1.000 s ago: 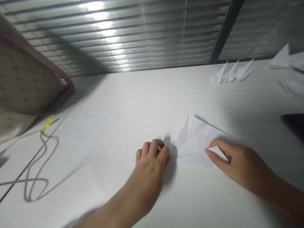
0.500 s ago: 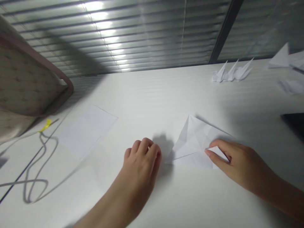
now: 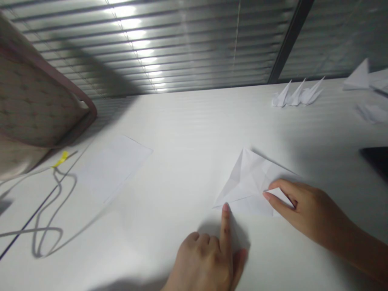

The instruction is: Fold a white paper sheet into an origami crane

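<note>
A sheet of white paper folded into a creased, pointed shape (image 3: 250, 182) lies on the white table (image 3: 182, 133). My right hand (image 3: 303, 210) rests at its right side, with thumb and forefinger pinching a flap between them. My left hand (image 3: 209, 258) sits at the lower edge of the view, its fingers curled. Only its straightened forefinger reaches up, and the fingertip meets the paper's lower left corner.
A flat white sheet (image 3: 113, 167) lies to the left. Folded paper birds (image 3: 295, 96) stand at the back, with more paper (image 3: 360, 76) at far right beside a dark object (image 3: 376, 159). A fabric cushion (image 3: 30, 93) and a cable with yellow tape (image 3: 60, 159) are at left.
My left hand has moved down and to the right, and its forefinger has straightened toward the paper's corner. My right hand and the folded paper have stayed in place.
</note>
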`<state>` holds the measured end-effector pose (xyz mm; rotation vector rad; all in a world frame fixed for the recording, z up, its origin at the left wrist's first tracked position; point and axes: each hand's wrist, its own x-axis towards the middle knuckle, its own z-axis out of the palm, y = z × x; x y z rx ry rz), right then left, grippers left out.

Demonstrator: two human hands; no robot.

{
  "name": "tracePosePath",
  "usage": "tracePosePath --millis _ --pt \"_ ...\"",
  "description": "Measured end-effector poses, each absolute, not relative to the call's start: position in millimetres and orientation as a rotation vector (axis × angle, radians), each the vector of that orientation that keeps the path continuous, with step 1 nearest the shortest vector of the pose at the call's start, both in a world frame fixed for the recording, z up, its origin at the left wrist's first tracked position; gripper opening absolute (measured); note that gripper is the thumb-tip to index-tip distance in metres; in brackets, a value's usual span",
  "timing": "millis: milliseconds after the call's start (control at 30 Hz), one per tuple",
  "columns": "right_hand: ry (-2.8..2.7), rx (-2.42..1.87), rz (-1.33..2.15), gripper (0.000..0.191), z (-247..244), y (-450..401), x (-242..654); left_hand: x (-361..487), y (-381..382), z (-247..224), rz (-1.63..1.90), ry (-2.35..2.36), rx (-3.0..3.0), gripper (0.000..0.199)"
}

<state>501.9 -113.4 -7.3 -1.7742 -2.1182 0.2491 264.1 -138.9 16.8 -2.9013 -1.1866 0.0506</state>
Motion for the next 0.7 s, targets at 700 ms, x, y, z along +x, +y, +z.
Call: tracePosePath --millis 700 --pt "-2.132 -1.752 0.221 0.024 -5.9 -113.4 502.3 257.8 -138.6 20.3 0.034 -1.181 -2.719 0.051"
